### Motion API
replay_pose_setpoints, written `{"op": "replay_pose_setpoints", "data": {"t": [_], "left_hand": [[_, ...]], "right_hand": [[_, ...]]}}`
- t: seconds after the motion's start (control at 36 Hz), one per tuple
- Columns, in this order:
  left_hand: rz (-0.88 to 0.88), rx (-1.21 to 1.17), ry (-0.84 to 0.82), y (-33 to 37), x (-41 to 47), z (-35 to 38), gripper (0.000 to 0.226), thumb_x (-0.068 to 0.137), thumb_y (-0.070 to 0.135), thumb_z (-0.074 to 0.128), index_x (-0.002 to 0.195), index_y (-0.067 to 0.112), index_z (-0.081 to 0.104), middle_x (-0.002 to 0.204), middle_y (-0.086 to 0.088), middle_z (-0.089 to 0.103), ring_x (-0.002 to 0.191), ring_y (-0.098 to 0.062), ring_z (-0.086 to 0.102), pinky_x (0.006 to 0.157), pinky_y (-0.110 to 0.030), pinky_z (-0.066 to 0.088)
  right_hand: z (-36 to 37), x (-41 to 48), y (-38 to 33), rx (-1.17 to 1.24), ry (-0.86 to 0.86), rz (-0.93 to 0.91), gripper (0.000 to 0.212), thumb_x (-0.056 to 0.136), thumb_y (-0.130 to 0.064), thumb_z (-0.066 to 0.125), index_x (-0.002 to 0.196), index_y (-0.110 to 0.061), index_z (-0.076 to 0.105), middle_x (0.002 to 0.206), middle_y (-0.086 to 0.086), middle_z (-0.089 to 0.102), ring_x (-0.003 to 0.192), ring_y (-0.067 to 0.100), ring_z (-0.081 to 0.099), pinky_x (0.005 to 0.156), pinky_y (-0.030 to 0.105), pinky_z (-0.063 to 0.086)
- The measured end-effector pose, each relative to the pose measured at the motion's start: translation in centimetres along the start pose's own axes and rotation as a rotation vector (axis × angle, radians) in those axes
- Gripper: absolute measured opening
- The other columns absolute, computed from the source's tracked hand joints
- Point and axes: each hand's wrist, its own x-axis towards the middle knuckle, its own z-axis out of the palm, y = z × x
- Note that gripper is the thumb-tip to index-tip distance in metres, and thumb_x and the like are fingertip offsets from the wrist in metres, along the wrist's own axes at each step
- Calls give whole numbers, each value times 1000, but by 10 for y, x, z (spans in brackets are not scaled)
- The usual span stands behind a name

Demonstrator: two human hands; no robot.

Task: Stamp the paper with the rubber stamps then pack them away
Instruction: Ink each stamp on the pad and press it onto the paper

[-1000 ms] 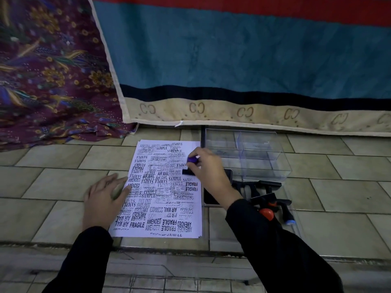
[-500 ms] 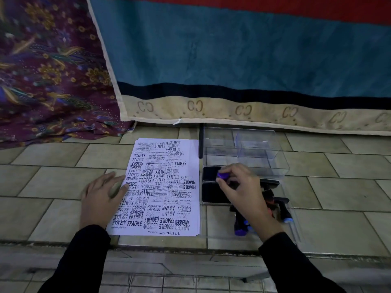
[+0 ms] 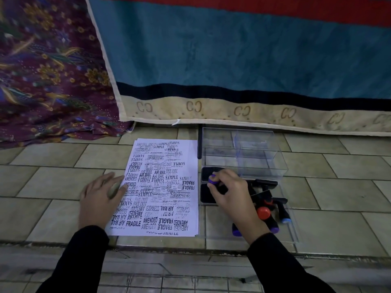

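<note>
Dim, soft focus, wide-angle edge warp.

Bare floor tiles lie right of the clear box; loose stamps crowd its near side.

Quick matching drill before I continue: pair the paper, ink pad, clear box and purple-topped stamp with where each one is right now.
Things:
1. paper
2. ink pad
3. clear box
4. purple-topped stamp

Places:
A. gripped in the right hand, over the pad
B. held flat at its edge by the left hand
C. on the tiles beyond the pad, nothing visible inside
D. on the tiles just right of the sheet

Pairs: 1-B, 2-D, 3-C, 4-A
</note>
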Motion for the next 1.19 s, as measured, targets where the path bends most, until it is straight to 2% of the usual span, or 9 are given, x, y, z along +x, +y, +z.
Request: {"op": "replay_pose_setpoints", "data": {"t": [0.08, 0.22, 0.39, 0.5, 0.61, 0.81, 0.92, 1.06, 1.19], "left_hand": [[-1, -8, -3, 0, -1, -1, 53, 81, 63, 42, 118, 34, 67, 135, 5, 56, 128, -20, 45, 111, -43, 22], [-8, -9, 7, 4, -2, -2, 57, 80, 65, 38, 117, 34, 68, 134, 4, 57, 127, -21, 47, 111, -42, 22], [-11, -11, -5, 5, -3, -3, 53, 81, 61, 41, 118, 34, 67, 136, 4, 56, 128, -20, 46, 112, -42, 21], [-13, -12, -1, 5, -2, -3, 52, 81, 61, 42, 117, 33, 68, 135, 4, 57, 129, -19, 46, 112, -41, 20], [-16, -9, -4, 4, -2, -3, 54, 79, 62, 41, 116, 35, 68, 135, 5, 57, 129, -19, 46, 112, -41, 20], [-12, -5, -3, 4, -1, -3, 48, 81, 59, 45, 116, 35, 68, 135, 4, 57, 129, -20, 47, 111, -42, 21], [-19, -28, -1, 5, -1, -3, 50, 80, 61, 42, 115, 36, 68, 135, 5, 57, 129, -19, 45, 112, -41, 21], [-17, -19, 2, 5, -1, -3, 44, 81, 55, 50, 115, 34, 69, 134, 5, 57, 128, -21, 47, 110, -41, 22], [-24, -24, -2, 7, 0, -4, 43, 81, 54, 51, 115, 34, 69, 134, 5, 57, 128, -20, 47, 111, -42, 22]], "right_hand": [[0, 2, -2, -8, 5, 3, 10, 76, -1, 72, 76, -5, 63, 84, 3, 63, 79, 13, 64, 70, 26, 53], [-2, -15, -3, 2, 9, -25, 20, 75, 0, 71, 70, -11, 55, 80, 1, 58, 84, 15, 66, 74, 31, 55], [-2, 0, -3, -27, -1, 23, 11, 76, -1, 72, 74, -6, 62, 83, 4, 64, 79, 15, 65, 71, 34, 56], [-1, -7, -4, -59, 5, -2, 15, 74, 0, 74, 74, -8, 62, 83, 0, 61, 75, 6, 62, 70, 25, 55], [0, -15, -4, -105, 5, -30, 10, 78, -5, 73, 83, -7, 64, 90, 1, 62, 82, 11, 64, 73, 30, 57], [13, 25, -17, 56, 39, -59, 12, 84, -11, 69, 95, -9, 64, 96, 2, 63, 86, 11, 63, 76, 30, 57], [34, 52, -19, 23, -29, -65, 8, 85, -11, 67, 91, -9, 62, 94, 2, 60, 79, 9, 59, 73, 30, 55], [57, 66, -9, -55, -129, -66, 6, 86, -9, 65, 88, -8, 60, 93, 6, 59, 77, 18, 59, 72, 37, 55], [67, 68, -1, -83, -173, -66, 6, 84, -8, 67, 87, -7, 61, 92, 7, 60, 74, 19, 61, 70, 37, 56]]}}
